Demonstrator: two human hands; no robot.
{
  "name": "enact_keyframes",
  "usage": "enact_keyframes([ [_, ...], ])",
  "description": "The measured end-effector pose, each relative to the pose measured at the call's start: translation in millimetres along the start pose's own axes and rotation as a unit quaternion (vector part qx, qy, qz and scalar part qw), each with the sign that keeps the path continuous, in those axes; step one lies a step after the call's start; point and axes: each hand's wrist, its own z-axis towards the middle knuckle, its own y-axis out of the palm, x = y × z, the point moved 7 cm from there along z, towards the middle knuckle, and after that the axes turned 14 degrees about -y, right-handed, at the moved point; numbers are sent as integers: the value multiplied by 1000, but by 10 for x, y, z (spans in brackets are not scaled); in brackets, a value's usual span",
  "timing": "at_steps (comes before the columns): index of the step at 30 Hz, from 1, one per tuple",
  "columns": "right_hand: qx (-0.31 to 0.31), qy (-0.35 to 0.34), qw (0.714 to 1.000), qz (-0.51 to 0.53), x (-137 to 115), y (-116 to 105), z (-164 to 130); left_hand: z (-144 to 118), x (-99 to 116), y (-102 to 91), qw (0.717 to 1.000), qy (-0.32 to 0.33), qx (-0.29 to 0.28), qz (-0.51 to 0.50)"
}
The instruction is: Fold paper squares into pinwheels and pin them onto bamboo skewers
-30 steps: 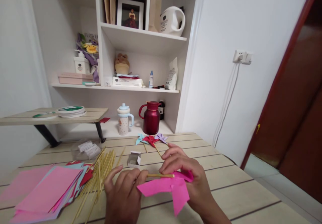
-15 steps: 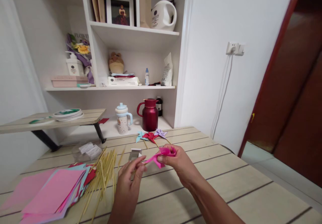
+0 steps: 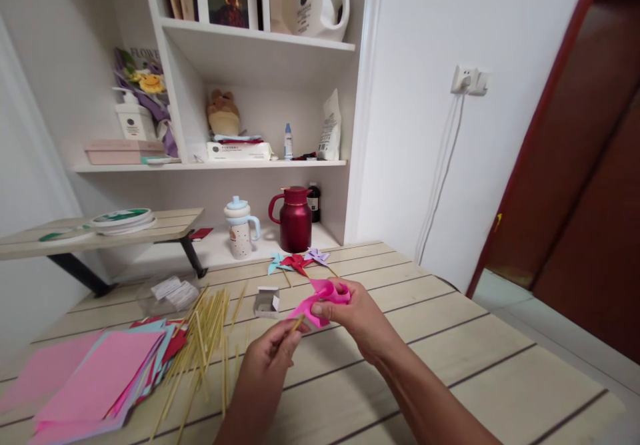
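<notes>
My right hand (image 3: 353, 317) pinches a pink paper pinwheel (image 3: 320, 296) above the middle of the wooden table (image 3: 475, 378). My left hand (image 3: 273, 355) grips the lower end of the thin wooden stick (image 3: 296, 326) that runs up into the pinwheel. Both hands hover a little over the tabletop. Beyond them lie three finished pinwheels: a teal pinwheel (image 3: 275, 262), a red pinwheel (image 3: 295, 262) and a lilac pinwheel (image 3: 319, 256).
A pile of wooden sticks (image 3: 203, 342) and a stack of pink and coloured paper sheets (image 3: 95, 378) lie at the left. A small white box (image 3: 267, 302) sits near my hands. A red jug (image 3: 295, 219) and a cup (image 3: 241, 228) stand on the low shelf behind.
My hands have moved away from me and higher over the table with the pinwheel. The pinwheel went from spread flat to bunched in my right fingers; the left hand slid down the stick.
</notes>
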Motion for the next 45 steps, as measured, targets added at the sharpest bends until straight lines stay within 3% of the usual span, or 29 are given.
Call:
enact_keyframes([
  [3, 5, -28, 1000, 3, -29, 24, -10, -26, 20, -17, 999, -14, 37, -13],
  [7, 16, -52, 999, -3, -60, 31, -21, -65, 46, 20, 999, -20, 23, -11],
  [11, 27, -96, 994, -42, -123, 17, -26, -80, 31, -28, 998, -19, 53, -14],
  [16, 43, -183, 978, -88, -240, -4, -52, -91, 63, -103, 995, 58, 71, 29],
  [19, 59, -243, 960, -123, -335, -43, -85, -162, 129, -175, 966, 184, 144, 108],
  [22, 66, -294, 940, -157, -429, -65, -121, -282, 165, -191, 903, 311, 231, 186],
  [24, 60, -329, 927, -172, -487, -55, -150, -340, 176, -171, 870, 355, 263, 220],
  [30, 54, -400, 888, -223, -619, -13, -245, -470, 347, -133, 829, 397, 276, 282],
  [35, 32, -493, 829, -262, -780, 70, -322, -531, 419, -105, 802, 433, 259, 320],
  [45, -4, -494, 823, -281, -760, 49, -334, -541, 409, -144, 801, 429, 288, 303],
])
